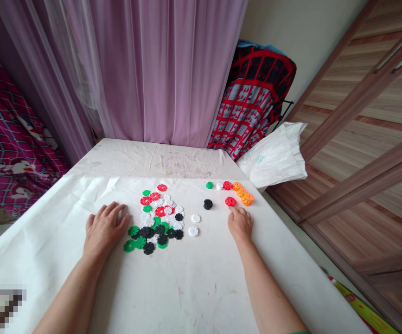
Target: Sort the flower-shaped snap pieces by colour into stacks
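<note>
My left hand [105,229] lies on the table with its fingers spread, holding nothing, left of a loose heap of notched plastic flower discs. The heap mixes red discs [145,200], white discs [147,219], green discs [129,246] and black discs [149,248], many overlapping. At the right, my right hand [241,223] has its fingers bent together, the fingertips at the near edge of a small clump of red flower discs [231,201]. Part of its grip is hidden by the hand.
Beyond my right hand sit orange discs [247,199], another red clump [227,185], a white disc [219,186] and a green disc [209,185]. Black discs [208,204] and two white groups [194,231] lie mid-table. A white bag [277,155] hangs by the table's [173,292] right edge.
</note>
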A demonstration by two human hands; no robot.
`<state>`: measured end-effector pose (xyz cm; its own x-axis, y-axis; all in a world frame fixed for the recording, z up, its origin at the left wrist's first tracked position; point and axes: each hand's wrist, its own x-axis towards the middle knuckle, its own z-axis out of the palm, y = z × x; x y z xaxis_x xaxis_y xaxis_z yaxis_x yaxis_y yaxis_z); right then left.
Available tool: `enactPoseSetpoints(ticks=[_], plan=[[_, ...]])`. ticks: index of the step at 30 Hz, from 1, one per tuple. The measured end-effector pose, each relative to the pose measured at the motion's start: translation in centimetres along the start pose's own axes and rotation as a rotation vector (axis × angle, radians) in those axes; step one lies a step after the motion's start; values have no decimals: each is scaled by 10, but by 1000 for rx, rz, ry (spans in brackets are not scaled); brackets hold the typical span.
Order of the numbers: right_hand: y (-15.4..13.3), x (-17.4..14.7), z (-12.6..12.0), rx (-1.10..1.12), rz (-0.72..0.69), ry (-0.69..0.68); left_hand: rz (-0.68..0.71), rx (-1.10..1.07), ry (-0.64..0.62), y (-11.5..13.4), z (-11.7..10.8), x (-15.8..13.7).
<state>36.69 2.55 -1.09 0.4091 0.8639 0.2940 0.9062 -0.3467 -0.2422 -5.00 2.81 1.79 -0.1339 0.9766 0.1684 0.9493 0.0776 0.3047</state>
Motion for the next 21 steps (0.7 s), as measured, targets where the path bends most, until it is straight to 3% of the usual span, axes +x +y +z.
enactPoseSetpoints(ticks=[8,15,21], plan=[[-3,26,2,-13,46,-31,9,19,-17,-2,0,0],[-13,35,-5,-72,88,-133,2,24,-35,-1,0,1],[-19,39,-9,-79,87,-143,7,17,-8,-4,3,2]])
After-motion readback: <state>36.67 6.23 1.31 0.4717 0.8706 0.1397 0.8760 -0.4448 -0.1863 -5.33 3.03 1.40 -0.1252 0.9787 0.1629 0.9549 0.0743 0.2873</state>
